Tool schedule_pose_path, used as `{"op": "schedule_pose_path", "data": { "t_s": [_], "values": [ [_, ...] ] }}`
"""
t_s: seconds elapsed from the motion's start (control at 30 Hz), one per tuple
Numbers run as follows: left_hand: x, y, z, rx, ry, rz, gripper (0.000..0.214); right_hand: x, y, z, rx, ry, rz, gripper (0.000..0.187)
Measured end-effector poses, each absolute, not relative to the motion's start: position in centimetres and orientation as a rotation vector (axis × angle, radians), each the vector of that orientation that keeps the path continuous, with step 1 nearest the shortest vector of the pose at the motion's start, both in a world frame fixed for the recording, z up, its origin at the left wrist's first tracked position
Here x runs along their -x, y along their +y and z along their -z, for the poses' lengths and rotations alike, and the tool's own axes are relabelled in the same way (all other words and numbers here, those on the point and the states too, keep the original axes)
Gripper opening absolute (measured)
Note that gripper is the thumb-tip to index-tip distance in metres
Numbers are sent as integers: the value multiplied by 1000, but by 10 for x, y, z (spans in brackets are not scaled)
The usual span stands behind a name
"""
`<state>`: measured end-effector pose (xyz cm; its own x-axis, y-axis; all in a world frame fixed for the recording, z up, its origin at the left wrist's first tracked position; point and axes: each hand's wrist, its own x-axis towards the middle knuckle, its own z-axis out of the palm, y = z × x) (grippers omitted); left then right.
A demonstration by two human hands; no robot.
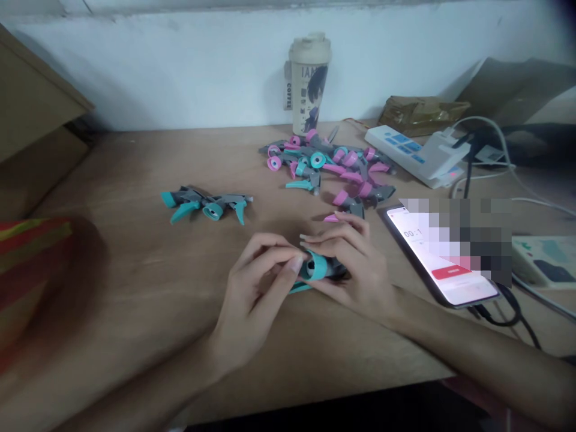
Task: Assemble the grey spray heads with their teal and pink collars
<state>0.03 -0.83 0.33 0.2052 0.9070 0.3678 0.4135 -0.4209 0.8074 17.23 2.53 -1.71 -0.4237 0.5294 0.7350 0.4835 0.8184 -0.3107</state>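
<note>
Both my hands meet over one grey spray-trigger head with a teal collar [317, 267], held low over the wooden table [135, 288]. My right hand [355, 264] is wrapped over its grey body. My left hand [258, 288] pinches at the teal collar with thumb and fingertips. A teal lever pokes out beneath my left fingers. Two or three teal-and-grey trigger heads [207, 205] lie together to the left. A heap of several pink and teal trigger heads [330, 171] lies behind my hands.
A phone [438, 264] with a lit timer screen lies at the right, cable attached. Behind it are a white power strip [418, 155] with cables and a tan bag [423, 114]. A printed cup [309, 84] stands by the wall. Cardboard [31, 114] is at the left.
</note>
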Motion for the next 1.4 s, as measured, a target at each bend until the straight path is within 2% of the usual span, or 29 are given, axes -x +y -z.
{"op": "schedule_pose_path", "data": {
  "t_s": [0.37, 0.83, 1.0, 1.4],
  "values": [
    [0, -7, -5, -1784, 1146, -1192, 17, -172, 27, 17, 721, -2080, -83, 21],
    [1, -3, -8, -1733, 1096, -1057, 0, -174, 26, 20, 727, -2142, -66, 24],
    [3, 0, -11, -1743, 1127, -1002, 3, -176, 25, 22, 720, -2167, -36, 25],
    [1, -2, -2, -1837, 1169, -1185, 6, -172, 26, 15, 746, -2140, -32, 18]
  ]
}}
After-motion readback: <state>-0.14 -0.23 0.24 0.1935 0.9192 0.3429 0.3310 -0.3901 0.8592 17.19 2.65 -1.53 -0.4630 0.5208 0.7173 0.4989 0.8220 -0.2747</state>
